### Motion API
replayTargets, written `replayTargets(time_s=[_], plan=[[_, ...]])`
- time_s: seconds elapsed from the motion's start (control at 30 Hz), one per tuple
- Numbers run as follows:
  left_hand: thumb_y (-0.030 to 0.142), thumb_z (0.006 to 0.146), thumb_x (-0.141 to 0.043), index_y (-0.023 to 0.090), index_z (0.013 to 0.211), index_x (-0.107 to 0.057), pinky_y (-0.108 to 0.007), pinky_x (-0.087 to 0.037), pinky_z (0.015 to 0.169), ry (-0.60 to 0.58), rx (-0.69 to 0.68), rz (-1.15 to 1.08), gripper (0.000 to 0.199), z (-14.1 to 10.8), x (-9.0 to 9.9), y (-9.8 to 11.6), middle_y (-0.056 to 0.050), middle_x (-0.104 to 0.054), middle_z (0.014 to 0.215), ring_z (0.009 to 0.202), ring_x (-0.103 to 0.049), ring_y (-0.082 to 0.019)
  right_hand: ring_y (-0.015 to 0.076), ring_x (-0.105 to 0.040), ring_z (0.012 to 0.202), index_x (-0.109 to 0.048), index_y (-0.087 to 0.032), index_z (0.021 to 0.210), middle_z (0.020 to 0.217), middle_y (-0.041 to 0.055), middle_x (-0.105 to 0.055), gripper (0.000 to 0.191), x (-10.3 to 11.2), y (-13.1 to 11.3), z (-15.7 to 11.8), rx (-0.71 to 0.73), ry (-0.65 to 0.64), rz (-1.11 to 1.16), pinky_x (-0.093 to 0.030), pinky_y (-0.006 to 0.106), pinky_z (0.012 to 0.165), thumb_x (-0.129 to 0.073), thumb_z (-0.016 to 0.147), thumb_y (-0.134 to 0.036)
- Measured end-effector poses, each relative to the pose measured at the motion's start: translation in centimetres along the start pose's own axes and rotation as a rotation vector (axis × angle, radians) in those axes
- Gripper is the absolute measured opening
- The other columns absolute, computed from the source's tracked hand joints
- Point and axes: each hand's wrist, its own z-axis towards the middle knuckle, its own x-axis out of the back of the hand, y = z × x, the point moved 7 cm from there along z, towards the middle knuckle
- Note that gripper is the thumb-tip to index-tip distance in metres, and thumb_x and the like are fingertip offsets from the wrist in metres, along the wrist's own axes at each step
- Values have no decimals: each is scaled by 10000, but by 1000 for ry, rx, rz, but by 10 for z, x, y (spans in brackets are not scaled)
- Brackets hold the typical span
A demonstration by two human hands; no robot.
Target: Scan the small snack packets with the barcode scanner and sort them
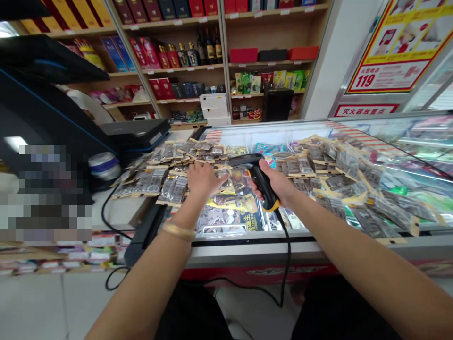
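Note:
A black and yellow handheld scanner (pixel 264 182) is gripped by my right hand (pixel 274 184), its head pointing left and its cable hanging down over the freezer edge. My left hand (pixel 203 180) rests on the near side of a pile of clear-and-brown packets (pixel 173 186), fingers apart, thumb stretched toward the scanner. Whether a packet is under its fingers is hard to tell. Another heap of similar packets (pixel 329 165) lies to the right on the glass-topped freezer (pixel 262 245). Colourful bags show through the glass between the two heaps.
Left of the freezer stand a black checkout machine (pixel 46 104) and a white-and-blue roll or tub (pixel 104 166) on a counter. Shelves (pixel 184 68) with boxes and bottles line the back. The scanner cable (pixel 285 264) loops near the floor.

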Motion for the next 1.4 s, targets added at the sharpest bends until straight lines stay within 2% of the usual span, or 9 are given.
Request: replayTargets(time_s=[0.13, 0.27, 0.4, 0.57, 0.73, 0.87, 1.07, 1.2, 1.4], plan=[[761, 715, -660, 114, 1142, -648, -567, -359, 1109, 25, 0, -9, 775, -4, -6, 0, -299, -587, 1310, 1306, -482, -497, 103, -452, 369, -652, -150, 974, 514, -14, -543, 555, 5, 16, 2, -47, 7, -18, -396, 195, 339, -473, 972, -675], [788, 672, -678, 124, 1141, -629, -595, -345, 1115, 54, -4, -59, 814, -4, -6, 1, -290, -596, 1296, 1310, -472, -511, 104, -455, 377, -662, -157, 1012, 540, -13, -548, 560, 10, 18, 1, -41, -24, -9, -408, 206, 343, -524, 936, -694], [743, 648, -733, 141, 1126, -622, -583, -366, 1102, 53, -9, -89, 776, -4, -8, 1, -277, -609, 1283, 1293, -491, -501, 104, -453, 379, -661, -160, 1037, 549, -14, -549, 568, 10, 17, 0, -26, -32, -19, -414, 210, 346, -536, 923, -703], [670, 691, -747, 150, 1134, -605, -552, -383, 1083, -39, -23, -62, 698, -8, -10, 4, -285, -616, 1298, 1285, -517, -481, 102, -445, 378, -655, -149, 1015, 529, -15, -536, 575, 9, 15, -2, -25, -8, -16, -405, 201, 344, -525, 929, -703], [588, 641, -831, 190, 1169, -567, -503, -412, 1059, -55, -25, -128, 711, -10, -8, 5, -221, -714, 1140, 1228, -587, -438, 105, -453, 375, -652, -168, 1026, 534, -19, -542, 554, 11, 14, -4, -26, 8, 3, -402, 202, 341, -499, 947, -695], [414, 651, -869, 190, 1313, -495, -428, -480, 972, -74, 60, -391, 793, -8, -12, -2, -161, -735, 1062, 1102, -680, -363, 105, -456, 370, -646, -174, 1017, 548, -17, -551, 542, 14, 14, -5, -30, 14, -8, -407, 206, 348, -454, 973, -678], [370, 781, -730, 202, 1112, -571, -421, -519, 1000, 26, 89, -967, 404, 1, -22, -4, -109, -731, 1135, 1104, -683, -267, 105, -444, 380, -639, -168, 1003, 554, -14, -542, 555, 13, 9, -8, -9, 11, 12, -404, 209, 356, -426, 981, -681], [354, 859, -606, 243, 1090, -510, -442, -578, 928, -74, 143, -1388, 274, 1, -43, 7, -51, -735, 1049, 1019, -713, -223, 106, -434, 383, -637, -170, 1025, 545, -17, -530, 576, 21, 2, -15, 26, 32, 4, -389, 206, 352, -473, 943, -716], [216, 811, -582, 250, 1065, -511, -436, -597, 928, -211, 161, -1563, 267, 0, -59, 21, -20, -739, 992, 966, -732, -192, 115, -425, 387, -643, -167, 1032, 541, -13, -530, 586, 45, -2, -27, 20, 103, -39, -393, 219, 344, -502, 920, -724]])
